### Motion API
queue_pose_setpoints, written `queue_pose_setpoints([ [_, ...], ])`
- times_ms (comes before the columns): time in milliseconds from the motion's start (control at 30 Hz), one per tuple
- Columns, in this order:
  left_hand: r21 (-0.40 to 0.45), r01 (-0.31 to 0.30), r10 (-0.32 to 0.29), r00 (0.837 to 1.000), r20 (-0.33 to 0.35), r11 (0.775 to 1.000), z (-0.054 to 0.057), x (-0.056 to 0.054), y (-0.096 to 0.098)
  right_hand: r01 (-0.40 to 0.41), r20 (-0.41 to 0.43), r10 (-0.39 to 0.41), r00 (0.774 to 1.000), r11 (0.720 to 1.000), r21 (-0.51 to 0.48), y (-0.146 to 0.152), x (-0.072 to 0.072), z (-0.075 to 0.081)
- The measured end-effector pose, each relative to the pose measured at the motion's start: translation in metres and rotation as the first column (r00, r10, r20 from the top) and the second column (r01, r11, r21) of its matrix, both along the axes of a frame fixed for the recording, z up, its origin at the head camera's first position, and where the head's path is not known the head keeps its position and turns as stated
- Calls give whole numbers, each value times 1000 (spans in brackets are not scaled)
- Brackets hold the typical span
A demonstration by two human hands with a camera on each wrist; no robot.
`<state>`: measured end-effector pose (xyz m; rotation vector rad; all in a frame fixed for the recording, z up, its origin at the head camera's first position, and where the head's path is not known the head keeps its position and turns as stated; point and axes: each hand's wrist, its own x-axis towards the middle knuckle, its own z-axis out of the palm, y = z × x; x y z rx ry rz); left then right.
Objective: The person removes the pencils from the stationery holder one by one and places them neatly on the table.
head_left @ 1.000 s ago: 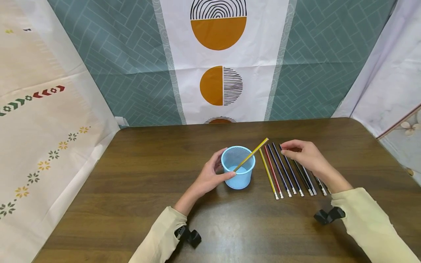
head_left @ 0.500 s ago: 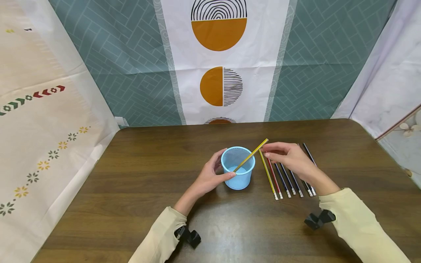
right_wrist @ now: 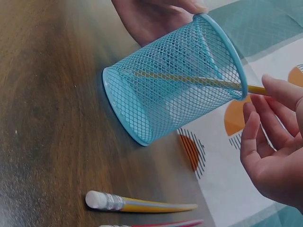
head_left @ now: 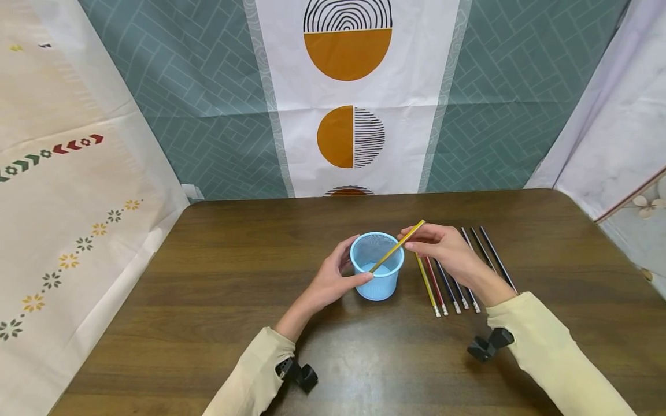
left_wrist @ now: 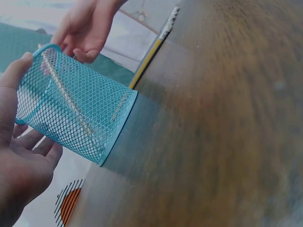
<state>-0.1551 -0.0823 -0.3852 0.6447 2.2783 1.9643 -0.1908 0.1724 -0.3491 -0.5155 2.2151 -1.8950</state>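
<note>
A light blue mesh pencil cup (head_left: 378,286) stands upright on the table. My left hand (head_left: 340,274) grips it from the left, thumb at the rim and fingers round the far side. A yellow pencil (head_left: 397,247) leans inside the cup, its upper end poking out past the right rim. At that upper part, my right hand (head_left: 442,248) has thumb and fingertips on either side of the pencil, pinching it near the rim. The right wrist view shows the thumb lying over the pencil (right_wrist: 189,79) just outside the cup mouth.
Right of the cup a row of pencils lies on the brown table (head_left: 250,254), eraser ends toward me. A yellow pencil (head_left: 426,283) and a red pencil (head_left: 437,289) are closest to the cup; dark pencils (head_left: 499,260) lie farther right, partly hidden by my right arm.
My right hand has moved left from above the dark pencils to the yellow pencil in the cup. The left hand, cup and leaning pencil have stayed in place.
</note>
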Motion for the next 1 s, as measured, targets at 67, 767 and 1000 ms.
queue_pose_setpoints([
  [67, -3, -3, 3, 1000, -5, 1000, -2, -1, 0, -3, 12, 3, 1000, 1000, 0, -1, -1, -1],
  [767, -12, -10, 10, 1000, -8, 1000, -2, 0, -2, 24, -5, -24, 1000, 1000, -7, -9, -3, -7],
  [1000, -12, -4, 4, 1000, -19, 1000, -3, -1, -2, 35, -10, -35, 999, 999, -4, -10, -4, -8],
])
